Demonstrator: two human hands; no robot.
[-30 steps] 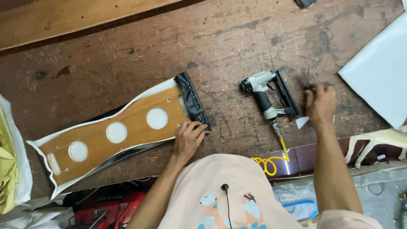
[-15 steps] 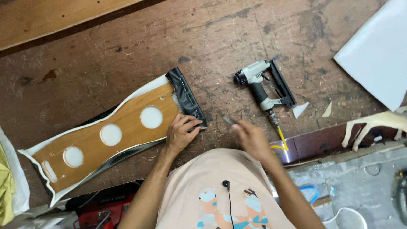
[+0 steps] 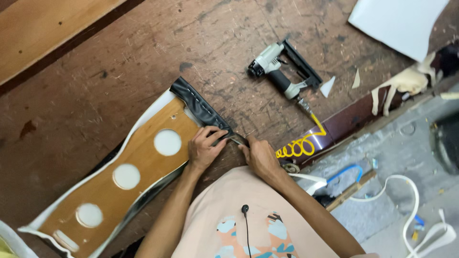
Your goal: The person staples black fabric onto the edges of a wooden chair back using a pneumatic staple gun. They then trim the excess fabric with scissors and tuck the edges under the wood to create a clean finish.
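A long curved wooden panel (image 3: 119, 184) with three round holes lies on the brown worktable (image 3: 119, 71). White foam edges it, and black leatherette (image 3: 198, 107) is wrapped over its near end. My left hand (image 3: 203, 148) presses down on the panel's corner where the black cover folds over. Just to its right, my right hand (image 3: 256, 155) is closed on a small metal tool (image 3: 237, 139) whose tip touches the black cover's corner. A grey and black pneumatic stapler (image 3: 282, 71) lies on the table farther right, apart from both hands.
A yellow coiled air hose (image 3: 301, 143) runs from the stapler over the table's edge. A white sheet (image 3: 401, 21) lies at the top right, small white scraps (image 3: 327, 86) beside the stapler. A light wooden board (image 3: 43, 33) spans the top left. Hoses and cables lie on the grey floor (image 3: 406, 157).
My right hand left the stapler, moved left and came down at the panel's corner with a small tool. The left hand stayed on the panel. The view shifted.
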